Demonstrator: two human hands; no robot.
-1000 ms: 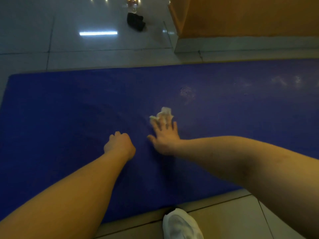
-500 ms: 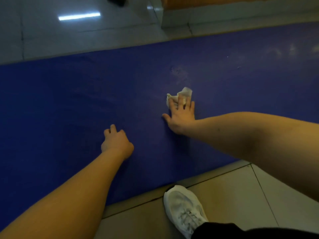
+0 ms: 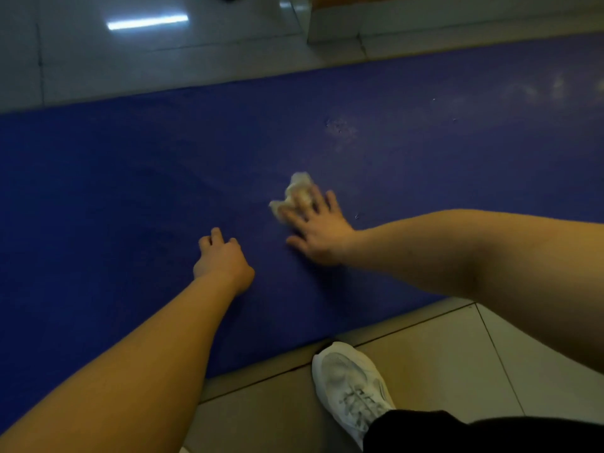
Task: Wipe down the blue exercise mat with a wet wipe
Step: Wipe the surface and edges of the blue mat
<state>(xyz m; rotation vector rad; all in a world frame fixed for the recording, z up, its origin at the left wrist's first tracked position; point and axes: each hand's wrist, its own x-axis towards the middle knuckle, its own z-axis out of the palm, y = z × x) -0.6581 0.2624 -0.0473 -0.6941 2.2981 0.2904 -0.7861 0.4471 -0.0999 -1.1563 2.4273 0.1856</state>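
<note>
The blue exercise mat (image 3: 130, 191) lies across the tiled floor and fills most of the view. A crumpled white wet wipe (image 3: 295, 194) sits on it near the middle. My right hand (image 3: 318, 228) lies flat with spread, straight fingers pressing the wipe down; the wipe sticks out beyond the fingertips. My left hand (image 3: 222, 261) rests on the mat just left of it, with its fingers curled under and nothing in them. A pale scuffed patch (image 3: 341, 129) marks the mat beyond the wipe.
Grey floor tiles (image 3: 163, 60) run along the mat's far edge, with a raised step (image 3: 425, 24) at the top right. Beige tiles border the near edge, where my white sneaker (image 3: 351, 384) and dark trouser leg (image 3: 490, 433) stand.
My right hand has slid the wipe a little back toward the left and toward me after moving it right. The view has tilted down, showing more of my shoe. The left hand stays planted.
</note>
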